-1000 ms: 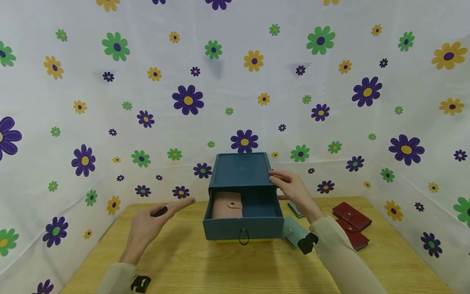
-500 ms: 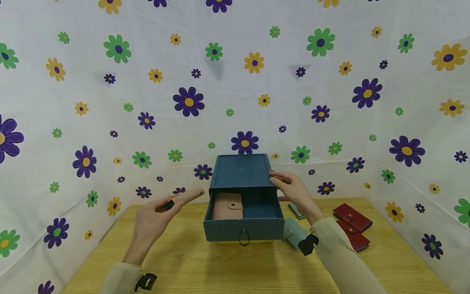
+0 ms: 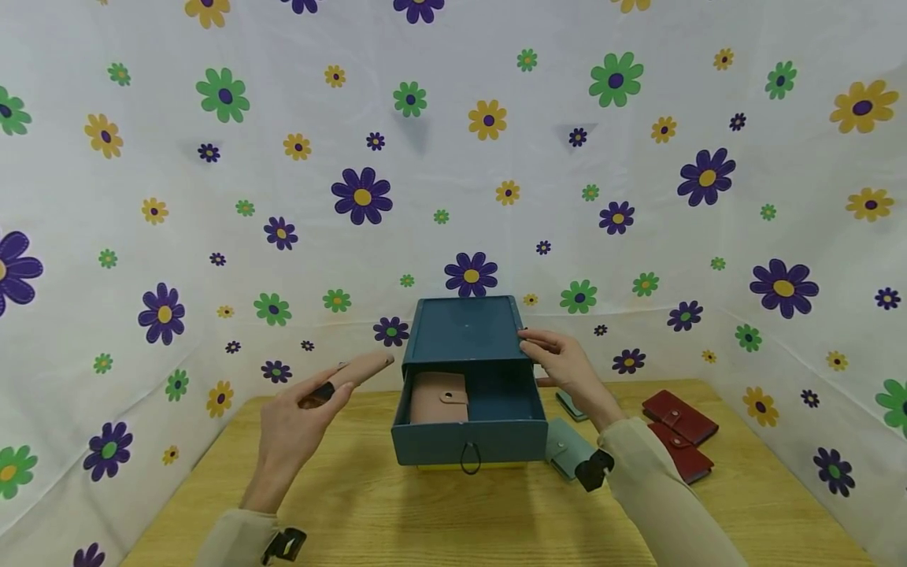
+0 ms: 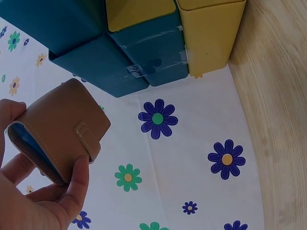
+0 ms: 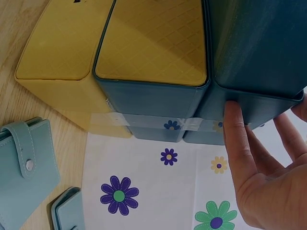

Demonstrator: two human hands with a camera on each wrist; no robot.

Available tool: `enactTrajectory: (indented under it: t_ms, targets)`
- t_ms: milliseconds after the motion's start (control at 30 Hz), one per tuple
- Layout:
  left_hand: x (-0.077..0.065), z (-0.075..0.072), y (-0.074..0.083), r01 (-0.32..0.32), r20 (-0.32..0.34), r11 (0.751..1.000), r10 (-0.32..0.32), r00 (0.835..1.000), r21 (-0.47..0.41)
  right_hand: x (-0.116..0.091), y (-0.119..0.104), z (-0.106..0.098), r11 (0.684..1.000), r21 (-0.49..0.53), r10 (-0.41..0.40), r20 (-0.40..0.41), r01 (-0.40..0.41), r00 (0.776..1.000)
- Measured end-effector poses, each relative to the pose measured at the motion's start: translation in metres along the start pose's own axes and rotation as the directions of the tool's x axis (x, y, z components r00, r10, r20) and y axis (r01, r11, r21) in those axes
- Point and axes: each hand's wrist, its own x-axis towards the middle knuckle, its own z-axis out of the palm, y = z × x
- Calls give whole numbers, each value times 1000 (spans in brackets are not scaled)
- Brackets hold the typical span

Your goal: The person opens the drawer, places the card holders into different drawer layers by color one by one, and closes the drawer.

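My left hand [image 3: 292, 429] holds a pinkish-beige wallet [image 3: 363, 368], raised to the left of the drawer unit. The left wrist view shows the thumb and fingers around this wallet [image 4: 72, 122], with its strap facing outward and a blue lining at its open edge. A blue drawer [image 3: 468, 442] with a black loop handle is pulled out of the unit [image 3: 466, 327]. Another beige wallet [image 3: 429, 398] stands in the drawer's left half. My right hand [image 3: 567, 366] rests at the unit's upper right edge, and its fairly straight fingers [image 5: 235, 129] touch the blue side.
Beside the unit on the right lie two mint-green wallets, a larger one [image 3: 569, 449] and a smaller one [image 3: 570, 405]. Further right on the wooden table [image 3: 340, 512] are two red wallets [image 3: 680, 416], partly overlapping. Yellow sections [image 5: 62, 43] form the lower unit. Flowered cloth hangs behind.
My left hand has moved right and slightly up with the beige wallet, closer to the pulled-out drawer. The right hand has stayed on the unit.
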Motion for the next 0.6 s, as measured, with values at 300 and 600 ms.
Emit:
enactTrajectory:
  t_ms: [300,600]
  targets:
    - [-5,3,7,-40,-97,998,35,995,-49,1,2,0,1000,10,-3,10,3,1000]
    - [-8,5,18,-100,-112,988,87,990,-117,1,2,0,1000,15,2,8,-2,1000]
